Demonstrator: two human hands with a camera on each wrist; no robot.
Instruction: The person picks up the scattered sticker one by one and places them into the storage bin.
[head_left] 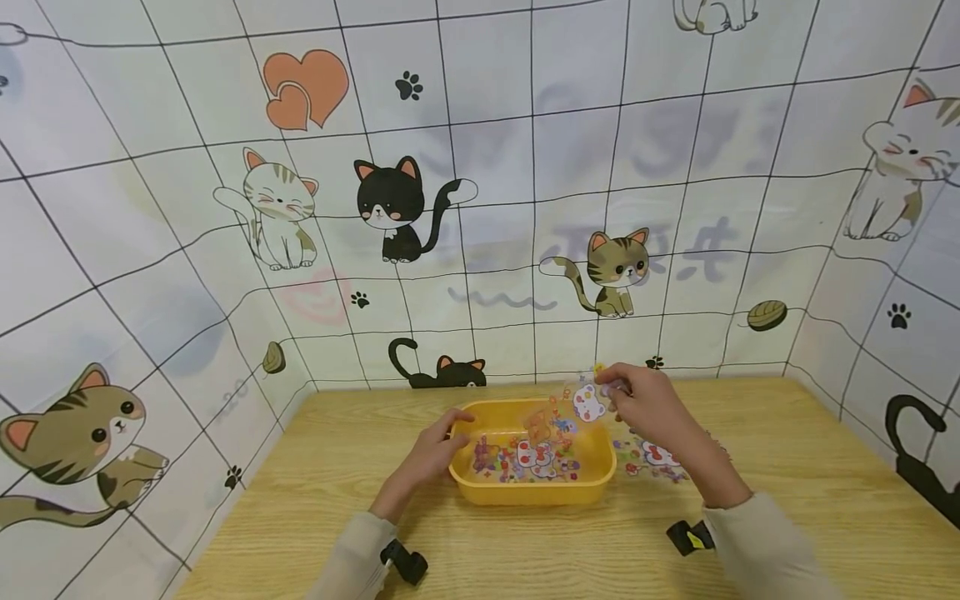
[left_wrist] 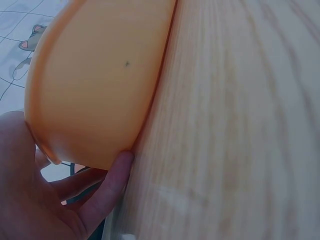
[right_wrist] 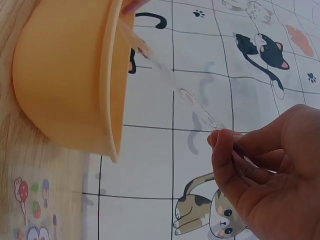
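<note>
A yellow plastic tub (head_left: 532,496) stands on the wooden table with clear, cartoon-printed sticker sheets (head_left: 534,454) inside. At its left end my left hand (head_left: 431,450) holds the rim. In the left wrist view, that hand's fingers (left_wrist: 114,182) press on the tub's outer wall (left_wrist: 100,85). My right hand (head_left: 647,404) pinches the edge of a transparent sticker sheet (head_left: 588,403) with a white animal head on it, above the tub's right back corner. Seen edge-on in the right wrist view, the thin sheet (right_wrist: 192,102) slants from the fingertips toward the tub's opening.
More printed sticker sheets (head_left: 660,454) lie on the table (head_left: 322,508) right of the tub, partly under my right forearm. A wall covering with cats and grid lines (head_left: 495,250) rises behind the table's back edge. Black wrist devices (head_left: 405,562) sit at both sleeves.
</note>
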